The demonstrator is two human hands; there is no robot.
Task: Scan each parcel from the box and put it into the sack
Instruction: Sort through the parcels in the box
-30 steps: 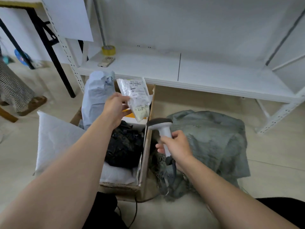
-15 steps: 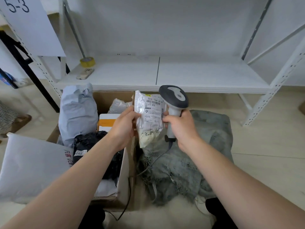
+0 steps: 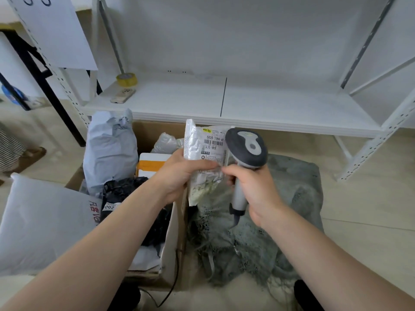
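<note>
My left hand [image 3: 179, 173] grips a small clear plastic parcel [image 3: 203, 153] with a barcode label, held upright above the box's right wall. My right hand [image 3: 251, 187] grips the handle of a grey barcode scanner [image 3: 246, 151], whose head sits right beside the parcel's label. Below on the left stands the open cardboard box [image 3: 175, 239] with several parcels: a tall pale blue bag [image 3: 111, 151], a black bag [image 3: 125, 194], a white-and-orange package [image 3: 152, 162]. The grey-green woven sack [image 3: 280, 221] lies crumpled on the floor to the right of the box.
A big white parcel [image 3: 42, 223] leans on the box's left side. A white metal shelf [image 3: 224, 102] runs behind, with a yellow tape roll [image 3: 126, 79] and a small device [image 3: 123, 95] on it. The scanner cable [image 3: 173, 286] trails down by the box. Beige floor lies to the right.
My left hand lifted the clear parcel out over the box toward the centre. My right hand raised the scanner from low by the sack up beside the label.
</note>
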